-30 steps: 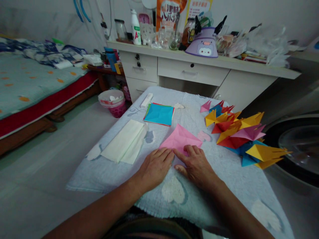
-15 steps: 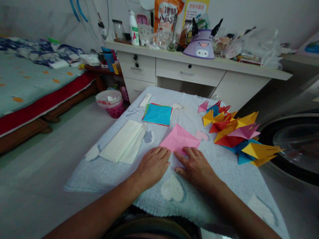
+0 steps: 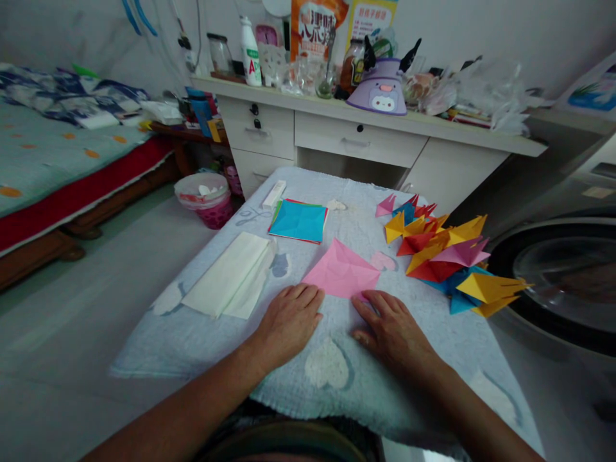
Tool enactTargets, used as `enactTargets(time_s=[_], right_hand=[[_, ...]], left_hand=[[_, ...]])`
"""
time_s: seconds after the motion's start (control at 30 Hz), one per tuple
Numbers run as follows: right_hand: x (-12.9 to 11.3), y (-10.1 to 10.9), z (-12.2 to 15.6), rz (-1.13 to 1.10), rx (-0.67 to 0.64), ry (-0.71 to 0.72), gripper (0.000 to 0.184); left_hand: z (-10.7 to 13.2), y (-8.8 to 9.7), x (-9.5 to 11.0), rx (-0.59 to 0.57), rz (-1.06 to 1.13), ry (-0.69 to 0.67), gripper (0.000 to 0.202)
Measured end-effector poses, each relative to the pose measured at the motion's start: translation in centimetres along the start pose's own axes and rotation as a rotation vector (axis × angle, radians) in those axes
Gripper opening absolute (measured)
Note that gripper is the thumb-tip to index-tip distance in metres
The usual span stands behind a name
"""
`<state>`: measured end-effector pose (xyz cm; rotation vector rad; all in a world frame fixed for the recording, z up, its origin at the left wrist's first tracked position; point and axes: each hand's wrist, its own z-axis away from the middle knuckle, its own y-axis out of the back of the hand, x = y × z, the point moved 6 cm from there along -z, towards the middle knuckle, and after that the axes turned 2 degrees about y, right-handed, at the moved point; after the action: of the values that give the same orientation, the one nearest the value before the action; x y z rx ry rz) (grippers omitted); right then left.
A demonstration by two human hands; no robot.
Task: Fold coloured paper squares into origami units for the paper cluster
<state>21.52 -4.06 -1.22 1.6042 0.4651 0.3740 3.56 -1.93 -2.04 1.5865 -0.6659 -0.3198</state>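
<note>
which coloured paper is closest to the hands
The flat pink folded paper sheet, alone at the fingertips of the left hand and right hand; the blue-topped square stack and pile of folded coloured shapes lie farther off.

A: The folded paper (image 3: 341, 273) in front is plain pink. And the cloth (image 3: 202, 333) under it?
B: Pale blue, patterned with white hearts and a few grey-blue ones. The stack of squares (image 3: 298, 220) shows bright blue on top, red and green at its edges.
A: The heap of folded pieces (image 3: 443, 260)?
B: Yellow, orange, red, blue, one magenta-pink. The long sheets (image 3: 231, 276) are cream. The bed cover (image 3: 48, 154) is teal with orange spots, the tub (image 3: 206, 200) on the floor pink
</note>
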Motion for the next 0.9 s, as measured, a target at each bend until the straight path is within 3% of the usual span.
enactTargets(time_s=[0.43,0.7,0.8,0.9], right_hand=[[2.2,-0.2,2.6,-0.003,0.015,-0.038,0.049],[3.5,2.7,-0.1,-0.245,-0.092,-0.036,0.024],[4.6,3.6,-1.7,-0.28,0.031,-0.173,0.015],[4.6,2.6,-2.7,-0.272,0.141,-0.132,0.032]], left_hand=[[0.0,0.1,-0.1,0.002,-0.005,0.005,0.031],[-0.7,1.3,0.3,-0.049,0.006,-0.007,0.02],[-1.7,2.2,0.5,-0.055,0.056,0.002,0.014],[-3.1,2.5,0.9,0.001,0.222,-0.021,0.027]])
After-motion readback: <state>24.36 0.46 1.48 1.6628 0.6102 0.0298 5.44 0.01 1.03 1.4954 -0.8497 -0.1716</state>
